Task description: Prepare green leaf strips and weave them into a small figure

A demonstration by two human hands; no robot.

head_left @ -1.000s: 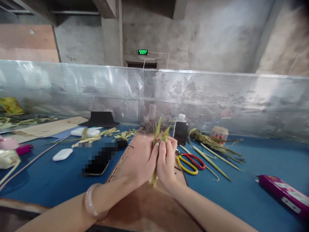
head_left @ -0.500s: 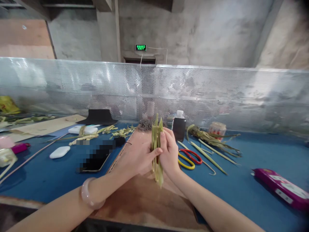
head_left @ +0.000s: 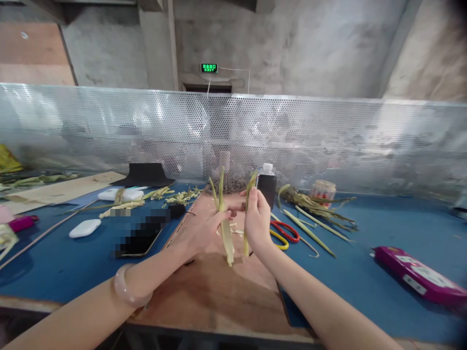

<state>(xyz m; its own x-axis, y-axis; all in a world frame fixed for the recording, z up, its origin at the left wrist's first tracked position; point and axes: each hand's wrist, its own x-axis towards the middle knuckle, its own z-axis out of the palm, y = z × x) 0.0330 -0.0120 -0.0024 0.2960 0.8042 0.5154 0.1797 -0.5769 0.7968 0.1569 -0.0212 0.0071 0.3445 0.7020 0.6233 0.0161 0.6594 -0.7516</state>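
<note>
- While the perforated panel (head_left: 310,129) bounds the far edge of the surface (head_left: 339,287), bare board (head_left: 207,296) lies open toward the near edge.
- Scissors (head_left: 286,237) lie just right of the right hand (head_left: 257,218).
- Above the board, the left hand (head_left: 207,231) pinches one upright leaf strip (head_left: 227,240); the right hand grips a second strip (head_left: 246,247), apart.

Blue-topped bench (head_left: 343,287) carries: brown wooden board (head_left: 204,301), centre; white rounded case (head_left: 85,228) and dark phone (head_left: 140,245), left; red-and-yellow-handled scissors (head_left: 291,241), pale green strips (head_left: 309,233), dried leaf bundle (head_left: 302,201), purple packet (head_left: 419,274), right.
</note>
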